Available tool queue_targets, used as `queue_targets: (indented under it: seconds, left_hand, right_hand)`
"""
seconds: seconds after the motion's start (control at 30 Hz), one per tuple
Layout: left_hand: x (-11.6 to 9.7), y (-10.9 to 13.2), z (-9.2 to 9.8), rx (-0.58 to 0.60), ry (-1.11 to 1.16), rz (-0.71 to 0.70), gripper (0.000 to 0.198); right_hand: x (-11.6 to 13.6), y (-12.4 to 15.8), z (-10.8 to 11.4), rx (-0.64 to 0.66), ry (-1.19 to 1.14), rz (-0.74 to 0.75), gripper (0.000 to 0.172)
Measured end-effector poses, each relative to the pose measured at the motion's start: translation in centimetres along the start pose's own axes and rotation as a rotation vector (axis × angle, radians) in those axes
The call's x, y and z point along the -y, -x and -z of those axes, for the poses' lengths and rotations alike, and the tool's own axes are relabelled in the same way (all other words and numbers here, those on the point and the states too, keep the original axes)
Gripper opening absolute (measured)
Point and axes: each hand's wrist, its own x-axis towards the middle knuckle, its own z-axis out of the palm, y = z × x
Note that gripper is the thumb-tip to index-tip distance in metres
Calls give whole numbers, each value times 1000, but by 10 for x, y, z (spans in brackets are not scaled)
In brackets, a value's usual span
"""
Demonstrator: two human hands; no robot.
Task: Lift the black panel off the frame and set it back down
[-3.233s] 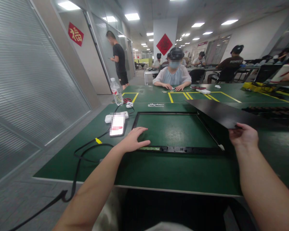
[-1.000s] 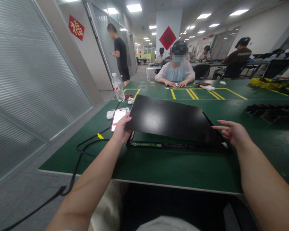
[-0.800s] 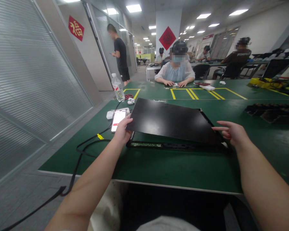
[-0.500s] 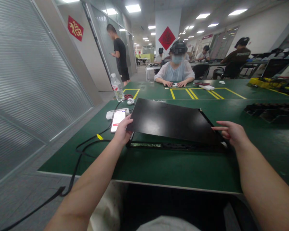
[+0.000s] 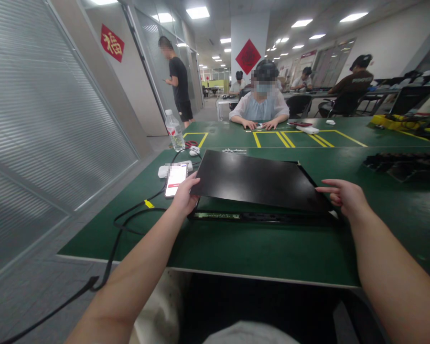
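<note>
Head view: the left hand [image 5: 186, 193] grips the black panel [image 5: 256, 181] — its left edge lower than a second ago, nearer the frame [image 5: 279, 218] beneath. At the frame's right, the right hand [image 5: 347, 196] extends fingers, grasping nothing. Beyond the frame's left, a red sign [image 5: 112, 43] reads 福 — a bottle label [image 5: 171, 130] is illegible.

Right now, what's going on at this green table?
A person's left hand has a dark, flat panel by its left end in its grip. The panel slants over a black frame, left end raised, right end lower. The right hand reaches its fingertips to the frame's right edge; contact is hard to tell. A lit phone lies beside the left hand.
</note>
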Motion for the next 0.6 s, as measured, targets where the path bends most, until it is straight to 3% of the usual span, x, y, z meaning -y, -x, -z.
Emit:
queue_targets:
  seconds: [0.3,0.6]
  left_hand:
    - [4,-1,0,-1,10,30,57]
    - [8,-6,6,-8,16,37,55]
  right_hand:
    - [-1,1,-1,-17,18,34,6]
    - [-10,-9,2,4,108,101,14]
